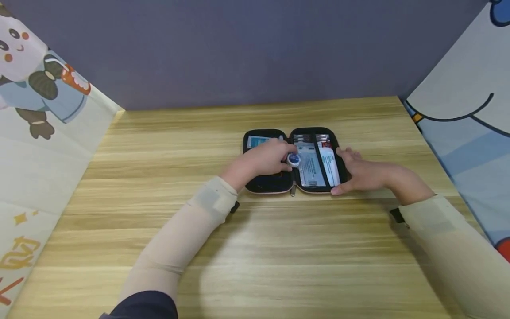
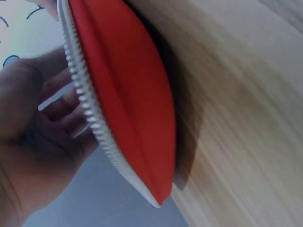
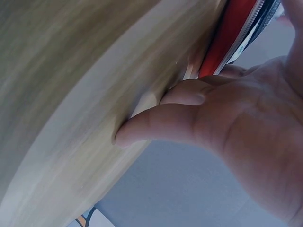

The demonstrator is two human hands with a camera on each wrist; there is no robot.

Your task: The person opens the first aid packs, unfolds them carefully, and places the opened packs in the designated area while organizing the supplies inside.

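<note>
An unzipped case [image 1: 272, 188] with a black lining and red outer fabric lies spread open on the table. My left hand [image 1: 268, 158] reaches over its left half and pinches a small round white-and-blue thing [image 1: 294, 160] near the middle fold. From the left wrist view, the zipper edge of the red case [image 2: 137, 109] crosses in front of my left fingers [image 2: 66, 111]. At the case's right edge, my right hand [image 1: 364, 174] rests with thumb and fingers spread along the side. The right wrist view has these fingers [image 3: 161, 123] stretched out low by the tabletop.
Flat packets [image 1: 311, 166] and a white packet [image 1: 330, 166] sit under a black strap in the right half. A blue packet [image 1: 256, 141] is in the left half. Wood-grain table [image 1: 295, 248] surrounds the case, with a grey wall [image 1: 255, 53] behind and printed panels on both sides.
</note>
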